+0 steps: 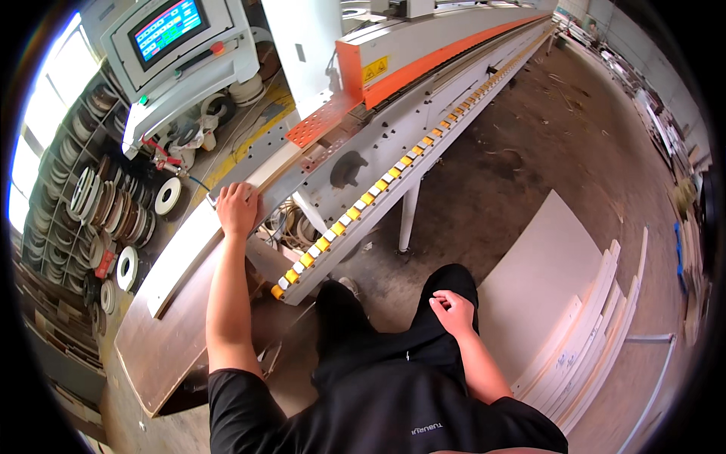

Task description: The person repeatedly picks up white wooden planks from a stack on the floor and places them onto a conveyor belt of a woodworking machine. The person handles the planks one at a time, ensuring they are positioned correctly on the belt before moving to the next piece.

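Observation:
My left hand (238, 209) is closed over a long, narrow white board (185, 253), its fingers bent over the top near the machine's infeed. The board lies lengthwise on a brown wooden support (162, 356) and runs forward toward the perforated orange guard (310, 130) of a long edge-banding machine (439, 57). My right hand (454, 312) rests by my right thigh with its fingers curled in, and nothing shows in it.
A rail of yellow and white rollers (367, 198) runs along the machine's side on a white leg (409, 216). A control panel with a lit screen (168, 32) stands front left. Racked banding rolls (98, 197) fill the left. White panels (582, 356) are stacked at right.

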`<action>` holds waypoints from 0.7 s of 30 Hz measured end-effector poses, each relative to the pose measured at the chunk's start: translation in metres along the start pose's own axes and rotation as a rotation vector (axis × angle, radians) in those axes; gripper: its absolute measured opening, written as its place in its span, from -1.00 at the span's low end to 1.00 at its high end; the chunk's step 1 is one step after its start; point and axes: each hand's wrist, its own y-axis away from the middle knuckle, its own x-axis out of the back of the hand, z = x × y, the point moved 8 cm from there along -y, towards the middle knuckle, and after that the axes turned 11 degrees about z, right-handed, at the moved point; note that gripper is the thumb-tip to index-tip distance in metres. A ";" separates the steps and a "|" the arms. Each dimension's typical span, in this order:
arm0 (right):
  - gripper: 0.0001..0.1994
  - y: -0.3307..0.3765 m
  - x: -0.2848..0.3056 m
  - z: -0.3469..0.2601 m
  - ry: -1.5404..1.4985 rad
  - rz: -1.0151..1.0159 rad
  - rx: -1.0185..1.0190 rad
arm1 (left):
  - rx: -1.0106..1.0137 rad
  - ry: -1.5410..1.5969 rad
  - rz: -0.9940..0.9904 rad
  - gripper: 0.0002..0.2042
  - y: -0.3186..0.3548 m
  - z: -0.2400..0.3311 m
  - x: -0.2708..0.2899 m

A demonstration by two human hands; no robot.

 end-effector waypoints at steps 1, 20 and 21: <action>-0.76 0.001 0.001 -0.001 0.003 0.005 0.004 | -0.002 -0.003 -0.002 -0.82 0.002 -0.002 0.001; -0.73 0.005 0.008 0.007 0.085 0.028 0.064 | -0.090 0.001 -0.036 -0.80 -0.001 0.007 0.000; -0.72 0.005 0.009 0.006 0.080 0.019 0.048 | -0.076 0.000 -0.046 -0.80 -0.001 0.007 0.000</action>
